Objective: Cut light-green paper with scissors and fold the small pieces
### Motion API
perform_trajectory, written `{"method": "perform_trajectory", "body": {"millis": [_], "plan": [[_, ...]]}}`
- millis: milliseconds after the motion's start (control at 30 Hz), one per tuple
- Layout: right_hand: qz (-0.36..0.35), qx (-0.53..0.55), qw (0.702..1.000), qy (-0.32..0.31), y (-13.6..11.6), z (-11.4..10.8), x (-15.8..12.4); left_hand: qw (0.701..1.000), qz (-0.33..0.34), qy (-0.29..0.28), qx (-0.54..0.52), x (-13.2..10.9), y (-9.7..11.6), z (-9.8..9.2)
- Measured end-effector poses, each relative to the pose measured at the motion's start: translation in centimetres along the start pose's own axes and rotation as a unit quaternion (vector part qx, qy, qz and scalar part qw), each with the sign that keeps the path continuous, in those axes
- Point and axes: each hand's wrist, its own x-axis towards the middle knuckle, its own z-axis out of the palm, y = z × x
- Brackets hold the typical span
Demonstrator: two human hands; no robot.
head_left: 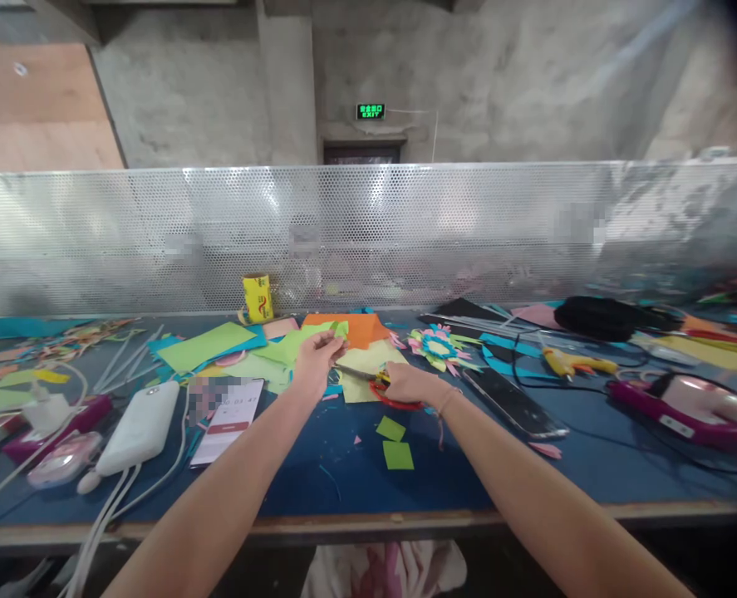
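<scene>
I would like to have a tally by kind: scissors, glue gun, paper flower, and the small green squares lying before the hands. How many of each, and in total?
Scissors: 1
Glue gun: 1
Paper flower: 1
Green squares: 2
Total: 5

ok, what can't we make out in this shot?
In the head view:
- green paper: part hidden by the left hand
- scissors: part of the handles, behind the right hand
- phone on the left: part of the screen, pixelated
- things behind the metal mesh: blurred
</scene>
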Motion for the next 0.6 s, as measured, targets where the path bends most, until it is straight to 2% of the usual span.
{"method": "perform_trajectory", "body": {"millis": [67, 133, 200, 267, 333, 433, 600], "plan": [[0.0, 0.002, 1.0, 0.018, 0.1, -0.1, 0.2, 1.0, -0.001, -0.012, -0.026, -0.1, 0.3, 0.0], [0.007, 0.016, 0.997, 0.068, 0.1, -0.4, 0.2, 0.999, 0.004, -0.016, -0.047, -0.1, 0.5, -0.2], [0.005, 0.061, 0.989, 0.137, -0.2, -0.7, -0.1, 0.998, 0.009, -0.01, -0.063, 0.0, 0.6, -0.3], [-0.029, 0.137, 0.974, 0.175, -0.6, -1.0, -0.4, 0.997, 0.009, 0.0, -0.072, 0.0, 0.7, -0.4], [-0.069, 0.193, 0.961, 0.185, -1.1, -1.2, -0.7, 0.997, 0.006, 0.012, -0.072, 0.1, 0.8, -0.3], [-0.102, 0.215, 0.949, 0.206, -1.8, -0.9, -1.0, 0.998, 0.018, 0.027, -0.06, 0.0, 0.7, -0.2], [-0.148, 0.293, 0.928, 0.175, -2.6, -0.2, -1.4, 0.997, 0.047, 0.035, -0.056, 0.0, 0.3, 0.0]]}}
